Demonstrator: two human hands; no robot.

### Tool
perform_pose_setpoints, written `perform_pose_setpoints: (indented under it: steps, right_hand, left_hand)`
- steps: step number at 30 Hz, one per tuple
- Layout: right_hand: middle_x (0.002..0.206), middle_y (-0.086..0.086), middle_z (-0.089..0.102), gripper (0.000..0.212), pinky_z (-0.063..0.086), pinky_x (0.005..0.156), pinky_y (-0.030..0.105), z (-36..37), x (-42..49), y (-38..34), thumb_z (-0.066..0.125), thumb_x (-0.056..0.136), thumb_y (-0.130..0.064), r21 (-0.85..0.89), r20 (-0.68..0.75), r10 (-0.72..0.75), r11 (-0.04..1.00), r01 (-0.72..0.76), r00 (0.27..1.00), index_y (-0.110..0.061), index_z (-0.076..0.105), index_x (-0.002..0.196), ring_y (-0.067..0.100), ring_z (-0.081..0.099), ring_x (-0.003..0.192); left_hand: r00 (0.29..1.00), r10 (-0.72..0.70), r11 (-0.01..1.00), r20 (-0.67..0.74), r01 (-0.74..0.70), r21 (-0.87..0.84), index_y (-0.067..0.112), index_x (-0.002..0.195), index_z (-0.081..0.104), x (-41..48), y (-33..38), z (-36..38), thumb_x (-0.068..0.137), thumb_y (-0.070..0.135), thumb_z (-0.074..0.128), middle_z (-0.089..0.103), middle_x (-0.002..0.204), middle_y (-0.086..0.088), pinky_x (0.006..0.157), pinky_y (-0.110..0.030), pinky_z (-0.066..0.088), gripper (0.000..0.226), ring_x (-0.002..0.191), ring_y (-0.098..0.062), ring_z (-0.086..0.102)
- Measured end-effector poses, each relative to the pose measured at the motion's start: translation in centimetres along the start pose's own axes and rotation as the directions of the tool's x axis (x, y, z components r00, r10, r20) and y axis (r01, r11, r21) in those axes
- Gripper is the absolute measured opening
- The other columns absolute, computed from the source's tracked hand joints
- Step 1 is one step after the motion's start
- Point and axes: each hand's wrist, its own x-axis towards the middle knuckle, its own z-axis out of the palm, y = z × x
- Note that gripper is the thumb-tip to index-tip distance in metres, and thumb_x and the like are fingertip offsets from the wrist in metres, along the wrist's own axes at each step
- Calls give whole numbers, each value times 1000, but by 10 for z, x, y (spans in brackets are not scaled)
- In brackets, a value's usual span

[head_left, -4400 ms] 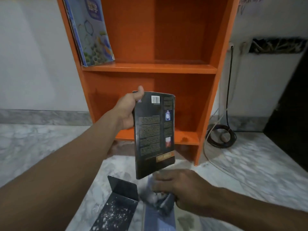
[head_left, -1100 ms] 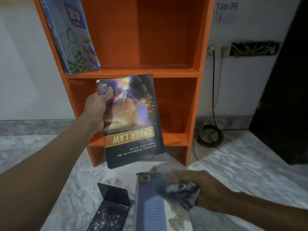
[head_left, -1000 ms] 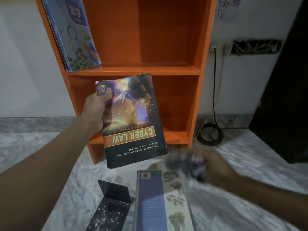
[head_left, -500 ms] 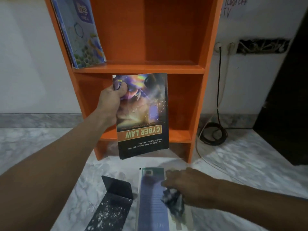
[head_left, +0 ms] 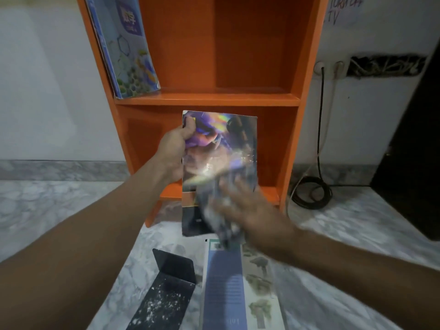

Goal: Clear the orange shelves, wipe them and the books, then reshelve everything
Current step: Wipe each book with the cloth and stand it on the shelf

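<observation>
My left hand [head_left: 175, 152] grips the top left corner of a glossy dark book [head_left: 220, 144], held upside down in front of the orange shelf unit [head_left: 207, 100]. My right hand [head_left: 252, 210] presses a crumpled grey cloth [head_left: 221, 217] against the lower half of the book's front cover; hand and cloth are blurred. A blue book [head_left: 125, 44] leans against the left wall of the upper shelf. The lower shelf behind the held book looks bare.
On the marble floor lie a blue and white book [head_left: 235, 287] and a black metal bookend [head_left: 166, 289] speckled with white dust. A coiled black cable [head_left: 312, 191] hangs from wall sockets right of the shelf. A dark door or cabinet [head_left: 414, 148] stands far right.
My right hand lifted the cloth off the floor book up onto the held book's cover. The left hand keeps the book upright, its front cover now squarer to me.
</observation>
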Motion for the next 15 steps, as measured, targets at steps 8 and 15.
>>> perform_pose_setpoints:
  steps: [8,15]
  right_hand:
    - [133,6,60,69,53,94,45,-71,34,22,72,76,1,209,-306,188,970,-127,933,-25,51,137,24,58,118]
    - [161,12,9,83,17,116,56,-23,54,5,40,78,13,107,-229,144,987,-122,963,-24,28,151,33,4,148]
  left_hand:
    - [996,-85,995,32,86,-49,9,89,70,0,-4,-1,101,43,44,73,85,-13,47,-30,55,44,63,-23,70]
    - [993,-60,995,102,68,-77,7,115,67,-1,2,5,97,56,42,65,121,-17,94,-49,53,57,110,-35,63]
